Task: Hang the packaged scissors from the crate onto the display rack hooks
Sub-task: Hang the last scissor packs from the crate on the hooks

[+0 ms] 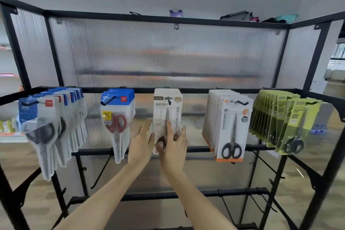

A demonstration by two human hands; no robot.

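A white pack of scissors (164, 110) hangs on the middle hook (169, 99) of the black display rack (186, 90). My right hand (173, 145) lies flat against the lower front of that pack, fingers straight. My left hand (141, 142) is open beside the pack's left edge, fingers pointing up. Blue-topped packs with dark scissors (46, 125) fill the far-left hook. Blue-topped packs with red scissors (116, 117) hang left of centre. The crate is out of view.
White and orange packs marked SCISSORS (231, 129) hang right of centre, and green packs (291, 123) hang at the far right. Lower rails carry bare hooks (261, 205). A ribbed translucent panel (168, 52) backs the rack. Bags lie on top (239, 16).
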